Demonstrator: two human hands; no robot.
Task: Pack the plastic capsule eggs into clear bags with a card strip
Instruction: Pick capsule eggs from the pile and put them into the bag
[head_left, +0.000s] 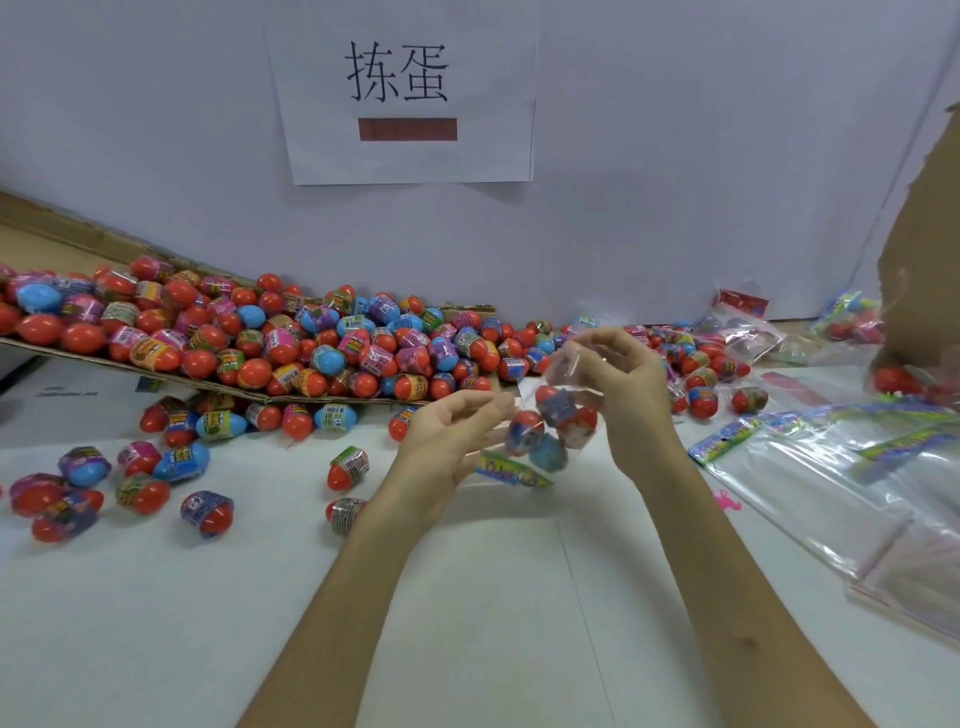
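A clear bag (556, 415) with several red and blue capsule eggs inside hangs above the table centre. Its colourful card strip (511, 470) points down and to the left. My right hand (618, 379) pinches the bag's upper end. My left hand (452, 441) holds the bag's lower left side near the card strip, fingers curled. A big heap of capsule eggs (291, 338) lies on a flattened cardboard sheet (52, 347) at the left. Loose eggs (348, 467) are scattered on the white table (467, 597).
A stack of empty clear bags with card strips (831, 467) lies at the right. Filled bags (743, 327) sit at the back right beside a brown cardboard piece (924, 234). A paper sign (405, 93) hangs on the wall. A small pink item (726, 500) lies near my right forearm.
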